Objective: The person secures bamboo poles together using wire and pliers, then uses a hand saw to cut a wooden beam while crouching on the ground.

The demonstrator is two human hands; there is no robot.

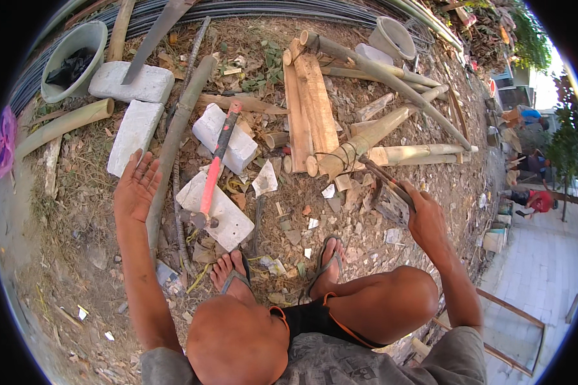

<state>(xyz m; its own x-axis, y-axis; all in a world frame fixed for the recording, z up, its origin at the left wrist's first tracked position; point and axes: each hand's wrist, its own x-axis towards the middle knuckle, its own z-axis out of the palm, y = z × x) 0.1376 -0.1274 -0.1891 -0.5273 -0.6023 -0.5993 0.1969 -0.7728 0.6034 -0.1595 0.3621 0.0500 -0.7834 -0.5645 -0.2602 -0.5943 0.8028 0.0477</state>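
My right hand (424, 215) is closed around the handles of dark pliers (392, 183). Their tip meets the wire-bound joint of a bamboo frame (392, 128), where round poles cross beside flat wooden boards (311, 106). My left hand (137, 189) is raised with its palm turned up and fingers apart, holding nothing. It is nearest to a white block (135, 136) and a long bamboo pole (180, 138). Between my hands a hammer (219, 151) with a red and black handle leans across two white blocks (228, 221), its head toward my feet.
At the far left stand a grey bucket (77, 61), a hand saw (154, 38) resting on a block, and a cut bamboo piece (70, 128). Steel bars run along the back, near another bucket (393, 40). Tile shards and leaves litter the ground. Several people (539, 200) are far right.
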